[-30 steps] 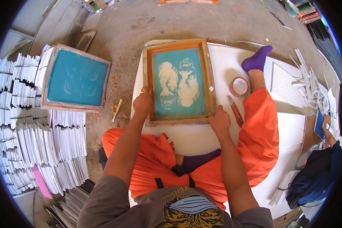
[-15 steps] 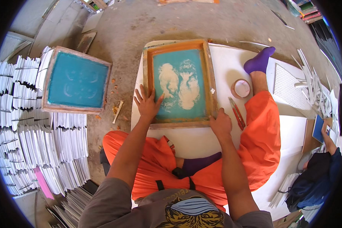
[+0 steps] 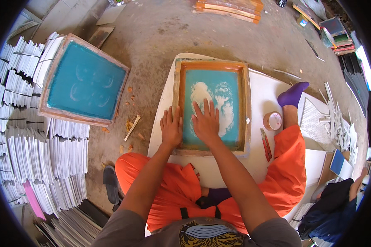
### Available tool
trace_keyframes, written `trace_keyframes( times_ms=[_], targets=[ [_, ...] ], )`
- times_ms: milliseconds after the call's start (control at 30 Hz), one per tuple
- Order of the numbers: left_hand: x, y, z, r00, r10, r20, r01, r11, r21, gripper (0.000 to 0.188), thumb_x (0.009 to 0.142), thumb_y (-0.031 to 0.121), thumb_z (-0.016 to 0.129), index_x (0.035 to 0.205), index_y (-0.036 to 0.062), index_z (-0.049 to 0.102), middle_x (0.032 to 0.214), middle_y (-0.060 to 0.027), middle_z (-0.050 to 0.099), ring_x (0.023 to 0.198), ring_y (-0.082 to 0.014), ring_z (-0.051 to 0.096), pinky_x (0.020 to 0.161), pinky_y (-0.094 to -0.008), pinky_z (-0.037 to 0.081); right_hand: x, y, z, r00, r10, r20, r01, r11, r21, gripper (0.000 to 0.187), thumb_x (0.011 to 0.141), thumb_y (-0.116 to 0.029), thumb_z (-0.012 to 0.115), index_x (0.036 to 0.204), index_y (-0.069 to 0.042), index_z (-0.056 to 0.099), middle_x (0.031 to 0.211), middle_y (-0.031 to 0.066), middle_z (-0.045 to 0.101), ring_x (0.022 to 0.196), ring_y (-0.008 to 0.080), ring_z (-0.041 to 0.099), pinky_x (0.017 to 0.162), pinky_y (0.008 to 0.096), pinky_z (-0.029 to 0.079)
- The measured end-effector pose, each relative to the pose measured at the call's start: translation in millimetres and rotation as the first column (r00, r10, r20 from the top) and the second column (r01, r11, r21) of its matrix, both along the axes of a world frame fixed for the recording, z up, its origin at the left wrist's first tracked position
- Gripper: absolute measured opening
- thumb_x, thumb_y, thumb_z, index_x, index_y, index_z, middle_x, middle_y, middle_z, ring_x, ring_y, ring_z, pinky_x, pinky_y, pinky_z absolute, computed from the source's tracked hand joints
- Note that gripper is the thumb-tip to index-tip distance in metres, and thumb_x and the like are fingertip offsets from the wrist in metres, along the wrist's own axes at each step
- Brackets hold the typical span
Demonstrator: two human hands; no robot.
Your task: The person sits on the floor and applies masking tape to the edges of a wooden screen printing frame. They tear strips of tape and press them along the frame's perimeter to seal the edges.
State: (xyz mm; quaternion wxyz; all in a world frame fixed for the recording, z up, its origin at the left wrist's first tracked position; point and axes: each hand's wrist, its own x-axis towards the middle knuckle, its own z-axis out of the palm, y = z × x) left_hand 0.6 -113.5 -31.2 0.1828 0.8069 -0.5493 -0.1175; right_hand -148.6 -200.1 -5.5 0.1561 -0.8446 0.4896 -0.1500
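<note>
In front of me a wooden-framed printing screen (image 3: pixel 245 107) lies on a white board (image 3: pixel 160 136); its teal mesh carries two pale figure designs. My left hand (image 3: pixel 171 128) rests flat with fingers extended over the left rail and the mesh edge. On the mesh, across the lower part of the pale designs, lies my right hand (image 3: pixel 206 123), its fingers stretched out and holding nothing. To the right of the screen are a roll of tape (image 3: pixel 272 121) and a red utility knife (image 3: pixel 266 145), both apart from my hands.
A second teal screen (image 3: pixel 86 82) leans on bundled paper stacks (image 3: pixel 33 152) at left. Stacked wooden frames (image 3: pixel 228 10) sit at the far side. Paper offcuts (image 3: pixel 338 127) lie at right, where another person's dark sleeve (image 3: pixel 329 206) shows. My purple-socked foot (image 3: pixel 292 94) rests on the board.
My right hand has left the screen's lower right corner and moved left onto the mesh. My left hand stays by the left rail, its fingers now pointing up. The view has shifted.
</note>
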Motion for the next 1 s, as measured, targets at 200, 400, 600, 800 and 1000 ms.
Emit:
trace_keyframes(
  times_ms=[200, 400, 600, 800, 1000],
  targets=[
    [0.5, 1.1, 1.5, 0.999, 0.010, -0.049, -0.011, 1.000, -0.004, 0.060, 0.107, 0.024, 0.052, 0.165, 0.0234, 0.035, 0.166, -0.0209, 0.034, 0.154, -0.0460, 0.028, 0.122, -0.0632, 0.023, 65.7, -42.7, -32.9, 0.999, -0.010, -0.047, 0.008, 0.999, -0.053, 0.049, 0.108, -0.038, 0.048, 0.157, -0.033, 0.049, 0.169, 0.0173, 0.032, 0.156, 0.0447, 0.024, 0.123, 0.0654, 0.020],
    [5.2, 2.8, 6.5, 0.997, 0.018, -0.081, -0.016, 1.000, 0.020, 0.059, 0.108, 0.023, 0.048, 0.165, 0.0211, 0.033, 0.165, -0.0228, 0.034, 0.155, -0.0475, 0.026, 0.123, -0.0628, 0.020, 66.6, -44.4, -28.1, 0.985, -0.088, -0.151, 0.080, 0.995, -0.060, 0.046, 0.108, -0.039, 0.049, 0.152, -0.031, 0.055, 0.170, 0.0150, 0.031, 0.157, 0.0434, 0.023, 0.122, 0.0677, 0.018],
    [4.4, 0.9, 8.8, 0.996, 0.010, -0.093, -0.008, 1.000, 0.020, 0.058, 0.108, 0.024, 0.047, 0.165, 0.0200, 0.033, 0.165, -0.0241, 0.034, 0.155, -0.0481, 0.026, 0.123, -0.0627, 0.020, 66.5, -57.7, -35.0, 0.998, 0.034, -0.051, -0.040, 0.992, -0.120, 0.044, 0.107, -0.039, 0.051, 0.148, -0.025, 0.060, 0.169, 0.0158, 0.033, 0.158, 0.0414, 0.022, 0.124, 0.0652, 0.019],
    [5.3, 0.9, 10.7, 0.996, 0.027, -0.087, -0.024, 0.999, 0.035, 0.059, 0.108, 0.024, 0.047, 0.165, 0.0201, 0.033, 0.165, -0.0239, 0.034, 0.155, -0.0479, 0.026, 0.123, -0.0624, 0.019, 55.4, -57.2, -30.6, 0.984, 0.141, -0.113, -0.152, 0.984, -0.097, 0.045, 0.104, -0.036, 0.055, 0.147, -0.023, 0.061, 0.162, 0.0180, 0.041, 0.153, 0.0402, 0.030, 0.122, 0.0635, 0.024],
    [5.1, 2.4, 7.0, 0.994, 0.028, -0.105, -0.025, 0.999, 0.022, 0.060, 0.107, 0.022, 0.050, 0.165, 0.0228, 0.033, 0.166, -0.0185, 0.034, 0.156, -0.0452, 0.025, 0.124, -0.0645, 0.018, 93.0, -128.3, -33.8, 0.998, 0.057, 0.003, -0.056, 0.987, -0.153, 0.044, 0.101, -0.033, 0.059, 0.142, -0.017, 0.064, 0.139, 0.0169, 0.055, 0.129, 0.0377, 0.050, 0.105, 0.0583, 0.041]
  ],
)
